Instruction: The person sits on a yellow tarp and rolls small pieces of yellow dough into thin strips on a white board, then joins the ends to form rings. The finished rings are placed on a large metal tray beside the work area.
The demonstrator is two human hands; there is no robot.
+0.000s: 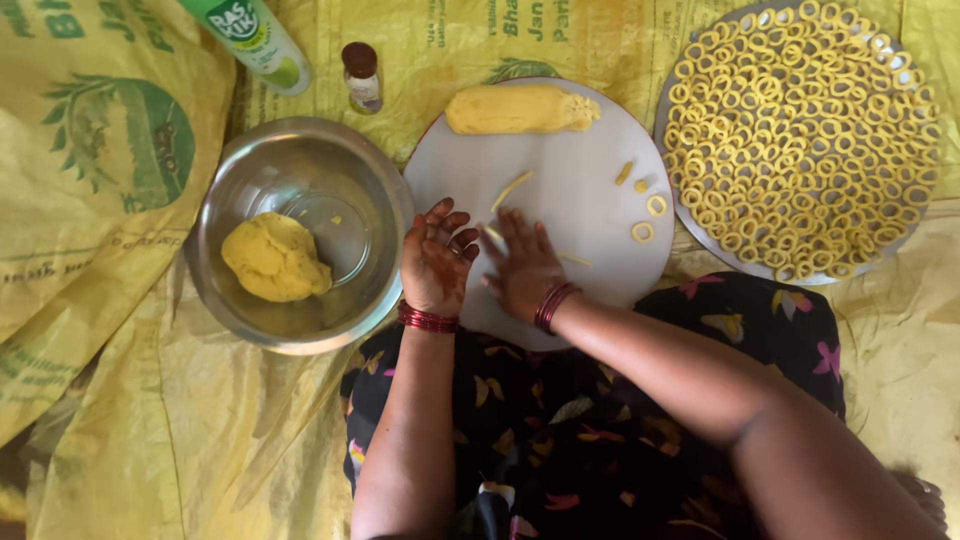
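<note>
While the right hand (527,268) presses flat on a thin dough strand (574,259) on the round white board (590,215), fingers spread and gripping nothing, the left hand (437,262) hovers half-curled and empty. Uneven pressure could snap the strand. Yellow woven sacks (110,180) cover the floor.
</note>
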